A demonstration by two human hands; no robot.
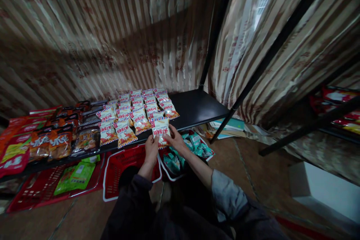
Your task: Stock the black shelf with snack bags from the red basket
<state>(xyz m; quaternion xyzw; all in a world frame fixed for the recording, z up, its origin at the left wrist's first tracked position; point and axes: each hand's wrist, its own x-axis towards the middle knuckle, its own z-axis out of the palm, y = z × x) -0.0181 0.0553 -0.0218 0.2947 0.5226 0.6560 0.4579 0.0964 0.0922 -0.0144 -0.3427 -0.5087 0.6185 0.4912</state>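
Both hands' fingers (172,139) grip a snack packet (160,131) above baskets holding packets (172,159)

Bare black shelf (201,107) lies open right of the packet rows (137,108). A slanting black post (239,101) crosses its right front.

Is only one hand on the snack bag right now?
No, the left hand and right hand both hold the snack bag, one at each side.
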